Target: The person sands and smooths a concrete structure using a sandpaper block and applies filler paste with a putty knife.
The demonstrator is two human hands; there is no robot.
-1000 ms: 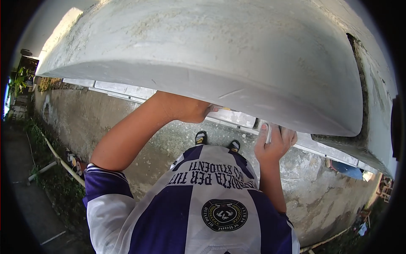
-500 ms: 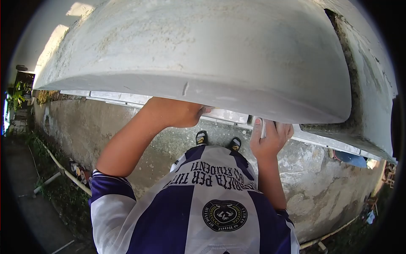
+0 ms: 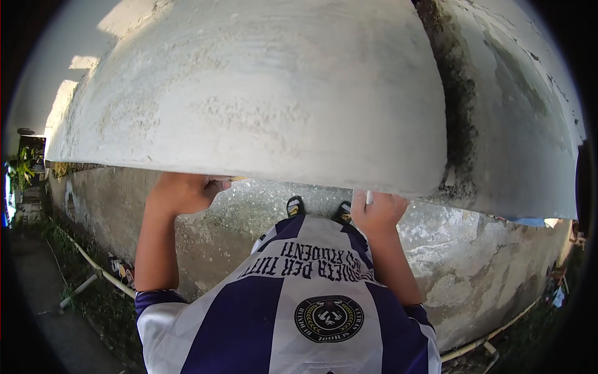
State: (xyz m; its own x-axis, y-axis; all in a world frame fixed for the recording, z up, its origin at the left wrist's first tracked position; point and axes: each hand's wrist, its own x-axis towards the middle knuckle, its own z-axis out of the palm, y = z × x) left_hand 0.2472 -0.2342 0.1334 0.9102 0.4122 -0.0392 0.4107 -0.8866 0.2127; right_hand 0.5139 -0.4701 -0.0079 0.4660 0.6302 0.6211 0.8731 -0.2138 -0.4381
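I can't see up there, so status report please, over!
Left hand curled under concrete ledge. Right hand gripping small white thing at ledge edge. Ledge hides both hands' fingertips.

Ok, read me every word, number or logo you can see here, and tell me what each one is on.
"PER TUTTI": black capitals on the purple-and-white striped shirt; the rest of that line is creased, so this reading is unsure.
"STUDENTI": second line of the same print, partly readable.
Round black badge on the shirt: ring lettering too small to read.
Grey concrete slab: no text.
Thin white object in the right hand: no text.
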